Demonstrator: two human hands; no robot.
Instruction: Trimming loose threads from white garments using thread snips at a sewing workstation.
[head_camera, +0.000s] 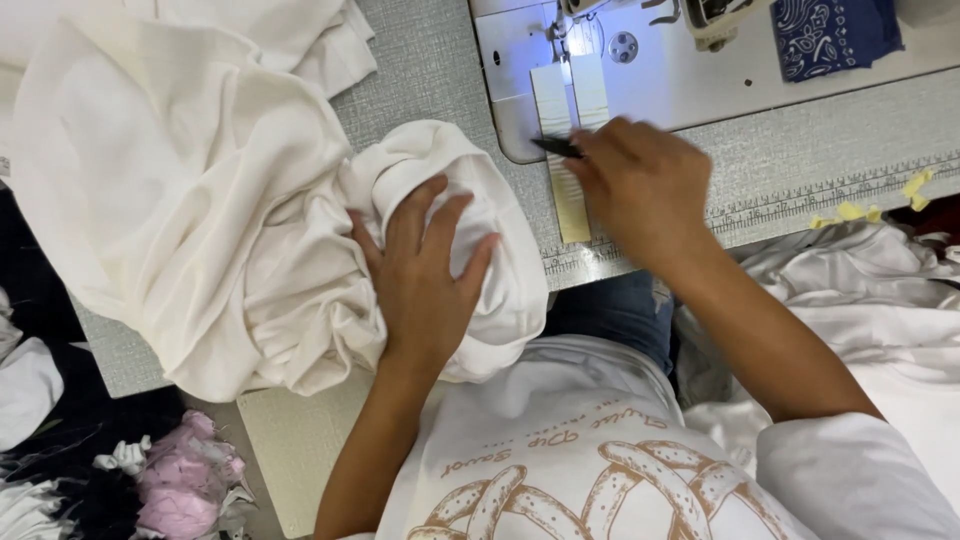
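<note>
Grey table (440, 60) carries a big heap of cream fabric (180, 190), bunched up at its right end near the table edge. White sewing machine (680, 70) sits top right w/ a blue patterned cloth (835, 30) on it. My left hand (425, 270) lies flat on the bunch, fingers spread, gripping nothing. My right hand (640, 185) pinches a small dark tool (555, 147) over a pale strip (565, 170) by the needle plate.

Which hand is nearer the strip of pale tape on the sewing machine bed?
Right. The right hand is at the pale tape strip, holding a small dark tool over it. The left hand lies flat on the bunched white fabric, off to the strip's left.
</note>
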